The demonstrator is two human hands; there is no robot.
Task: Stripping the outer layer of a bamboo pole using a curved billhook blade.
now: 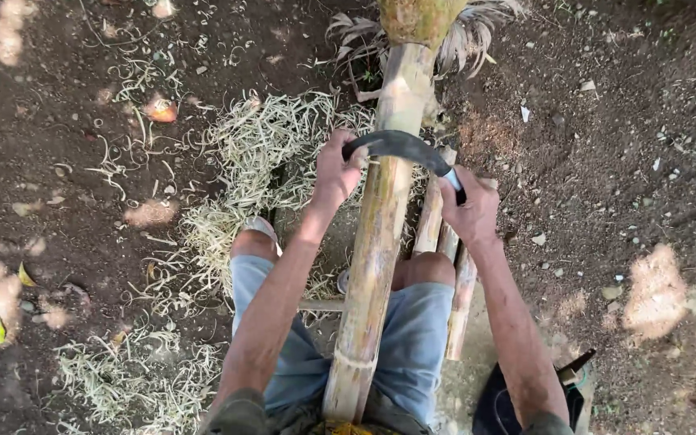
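The bare earth point(606, 161) takes up most of the view, dark, pebbled and open to the far right and far left. A thick bamboo pole point(376, 242) runs from between your knees at the near edge away to the far edge, slightly tilted right at its far end, where dry husk leaves point(477, 32) fan out around it. Its left edge borders a heap of pale shavings point(259, 153); more shavings lie near left point(122, 379). Just right of the pole, thinner bamboo lengths point(449, 266) lie alongside it, near touching, so room on that side is tight.

Your blue shorts point(420, 330) flank the pole on both sides; your knees leave it only a narrow channel. A dark bag point(501, 403) sits near right beside your forearm.

A curved dark blade point(400, 145) lies crosswise over the pole, arching across its upper face. Your left hand point(336, 173) is closed around the blade's left end, hard against the pole's left edge. Your right hand point(469, 211) is clenched on the handle at the blade's right end, above the thinner lengths. A fallen orange leaf point(160, 109) lies far left, well apart.
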